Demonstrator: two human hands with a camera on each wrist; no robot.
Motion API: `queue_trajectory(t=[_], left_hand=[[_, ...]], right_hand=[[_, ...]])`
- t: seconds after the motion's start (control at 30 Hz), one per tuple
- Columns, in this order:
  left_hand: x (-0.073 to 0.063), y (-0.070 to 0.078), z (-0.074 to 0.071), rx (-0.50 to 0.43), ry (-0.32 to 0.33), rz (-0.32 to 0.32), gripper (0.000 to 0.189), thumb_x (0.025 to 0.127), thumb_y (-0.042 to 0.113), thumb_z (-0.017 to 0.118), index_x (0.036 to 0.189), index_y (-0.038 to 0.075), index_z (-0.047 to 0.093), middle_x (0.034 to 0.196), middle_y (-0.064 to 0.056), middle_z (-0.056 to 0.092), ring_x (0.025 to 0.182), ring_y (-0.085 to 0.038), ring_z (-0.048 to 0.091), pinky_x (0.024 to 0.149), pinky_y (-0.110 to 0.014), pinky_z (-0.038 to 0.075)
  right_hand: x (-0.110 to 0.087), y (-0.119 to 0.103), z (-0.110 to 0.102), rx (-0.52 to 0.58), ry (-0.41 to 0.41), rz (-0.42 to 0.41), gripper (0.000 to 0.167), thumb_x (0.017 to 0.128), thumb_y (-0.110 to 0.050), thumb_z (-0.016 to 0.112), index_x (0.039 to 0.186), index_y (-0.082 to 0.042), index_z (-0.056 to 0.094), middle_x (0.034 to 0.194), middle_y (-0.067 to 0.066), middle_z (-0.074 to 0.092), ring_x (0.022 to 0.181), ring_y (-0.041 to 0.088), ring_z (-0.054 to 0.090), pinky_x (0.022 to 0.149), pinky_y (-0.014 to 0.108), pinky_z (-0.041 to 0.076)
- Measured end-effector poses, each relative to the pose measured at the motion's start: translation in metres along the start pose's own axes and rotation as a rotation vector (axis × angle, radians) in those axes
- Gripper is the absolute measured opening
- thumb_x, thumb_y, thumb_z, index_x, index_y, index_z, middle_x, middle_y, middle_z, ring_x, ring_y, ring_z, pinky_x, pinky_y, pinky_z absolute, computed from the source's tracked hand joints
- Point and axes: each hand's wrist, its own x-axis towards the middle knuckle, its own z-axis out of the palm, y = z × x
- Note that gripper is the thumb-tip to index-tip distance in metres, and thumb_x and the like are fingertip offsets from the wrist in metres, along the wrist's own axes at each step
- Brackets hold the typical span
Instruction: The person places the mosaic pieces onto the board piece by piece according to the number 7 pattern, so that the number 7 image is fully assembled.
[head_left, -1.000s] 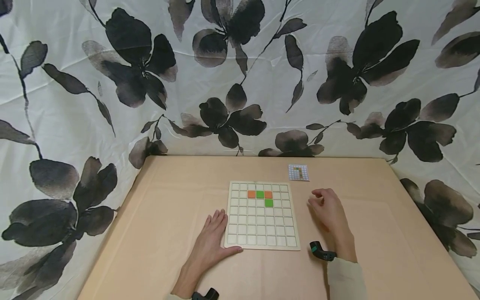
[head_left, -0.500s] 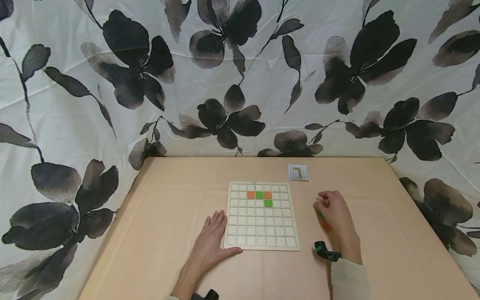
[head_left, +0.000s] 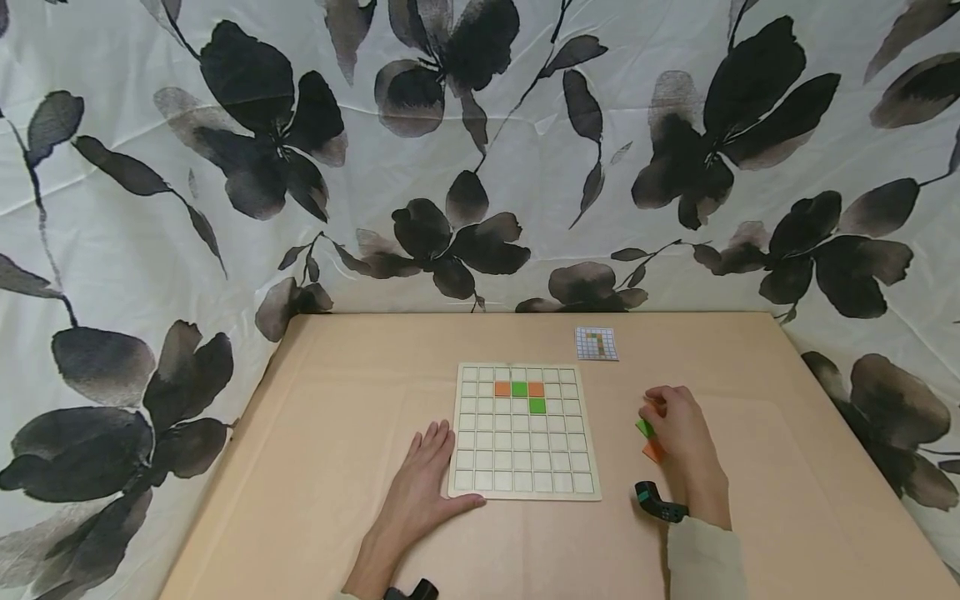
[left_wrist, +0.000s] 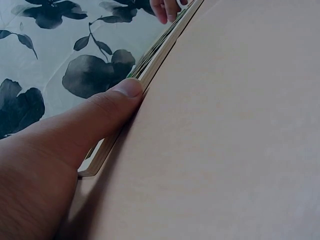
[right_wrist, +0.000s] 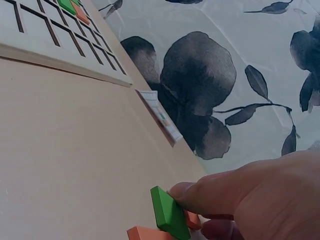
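Observation:
A square grid board [head_left: 525, 498] lies mid-table with orange and green square tiles [head_left: 519, 389] in its upper cells. Against its left side rests my left hand [head_left: 420, 483], fingers extended along the edge and thumb [left_wrist: 127, 90] on the near rim. To the board's right, my right hand [head_left: 681, 429] has thumb and fingers curled at an orange tile [right_wrist: 192, 220], seemingly pinching it. Close by the thumb, a green tile [right_wrist: 169, 212] stands tilted and partly covers that orange tile. Another orange tile [head_left: 653, 451] lies nearer me, beside the hand.
Behind the board's right corner lies a small card [head_left: 597, 343] printed with a grid and coloured squares. The wooden table [head_left: 360, 375] ends at a white cloth [head_left: 570, 183] with dark flowers. A black device [head_left: 660, 502] is worn on my right wrist.
My right hand has shifted right and slightly toward me, uncovering green and orange tiles that it hid before. The left hand and the board stay where they were.

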Motion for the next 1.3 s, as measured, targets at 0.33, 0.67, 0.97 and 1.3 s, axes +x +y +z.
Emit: queue_trajectory(t=[0.33, 0.67, 0.97, 1.3], left_hand=[[-0.0012, 0.0006, -0.0006, 0.006, 0.01, 0.001, 0.111, 0.071, 0.073, 0.073, 0.149, -0.002, 0.044, 0.16, -0.017, 0.037, 0.153, -0.03, 0.029, 0.13, -0.044, 0.02], [-0.0018, 0.0008, -0.0004, -0.001, 0.002, -0.001, 0.112, 0.072, 0.072, 0.074, 0.15, -0.001, 0.042, 0.161, -0.016, 0.035, 0.153, -0.03, 0.028, 0.13, -0.044, 0.019], [-0.0012, 0.0011, -0.0008, -0.003, 0.008, 0.004, 0.112, 0.072, 0.073, 0.073, 0.15, -0.001, 0.042, 0.161, -0.016, 0.036, 0.153, -0.03, 0.029, 0.13, -0.043, 0.019], [-0.0002, 0.0, 0.0007, 0.001, 0.029, 0.017, 0.112, 0.072, 0.074, 0.072, 0.149, -0.002, 0.044, 0.16, -0.017, 0.038, 0.152, -0.03, 0.031, 0.129, -0.045, 0.021]], right_hand=[[-0.003, 0.0041, -0.0037, -0.001, -0.032, 0.047, 0.038, 0.098, -0.022, 0.064, 0.121, 0.009, 0.059, 0.11, 0.024, 0.056, 0.095, 0.034, 0.055, 0.084, 0.049, 0.058], [-0.0028, 0.0046, -0.0045, 0.004, -0.034, 0.064, 0.039, 0.098, -0.024, 0.066, 0.118, 0.008, 0.06, 0.104, 0.022, 0.056, 0.089, 0.031, 0.054, 0.072, 0.035, 0.054], [-0.0028, 0.0051, -0.0031, 0.059, -0.049, 0.081, 0.034, 0.099, -0.02, 0.064, 0.119, 0.004, 0.051, 0.101, 0.02, 0.058, 0.082, 0.025, 0.056, 0.06, 0.022, 0.051], [-0.0019, 0.003, -0.0034, 0.082, -0.033, 0.073, 0.032, 0.1, -0.018, 0.062, 0.121, 0.002, 0.049, 0.103, 0.019, 0.058, 0.082, 0.023, 0.057, 0.057, 0.018, 0.051]])
